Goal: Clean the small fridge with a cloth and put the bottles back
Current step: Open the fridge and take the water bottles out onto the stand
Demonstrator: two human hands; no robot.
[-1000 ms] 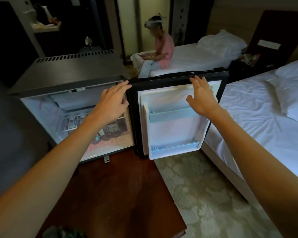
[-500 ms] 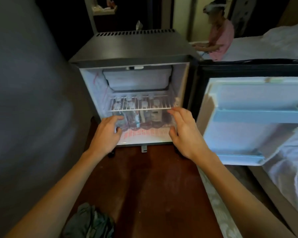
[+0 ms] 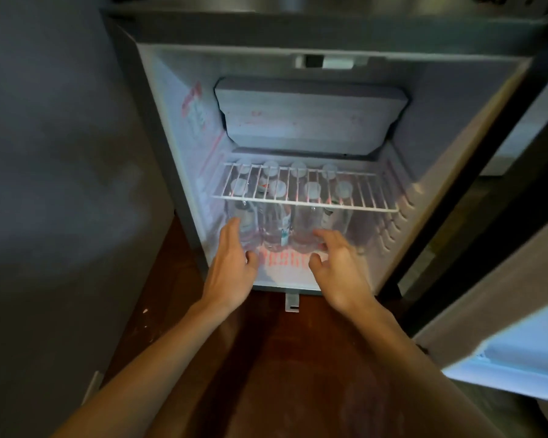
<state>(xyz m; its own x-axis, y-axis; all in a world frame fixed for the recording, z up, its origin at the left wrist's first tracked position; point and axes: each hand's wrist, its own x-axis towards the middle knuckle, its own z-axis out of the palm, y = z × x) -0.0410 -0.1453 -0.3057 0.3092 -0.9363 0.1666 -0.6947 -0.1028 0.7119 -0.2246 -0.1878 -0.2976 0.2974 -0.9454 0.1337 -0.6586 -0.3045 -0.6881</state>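
A: that mini fridge [image 3: 440, 128] with the wire shelf [image 3: 304, 191], where are the bottles [image 3: 276, 226]?
B: centre of frame, upright on the fridge floor under it, straight ahead of both hands. left hand [image 3: 231, 267] at the leftmost one, right hand [image 3: 339, 270] near the third. fingers loosely spread, gripping nothing, can't tell if tips touch

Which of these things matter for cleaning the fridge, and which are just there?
Part of the job: fridge, its open door, bottles, wire shelf, left hand, right hand.
Just there: wooden surface, grey wall.
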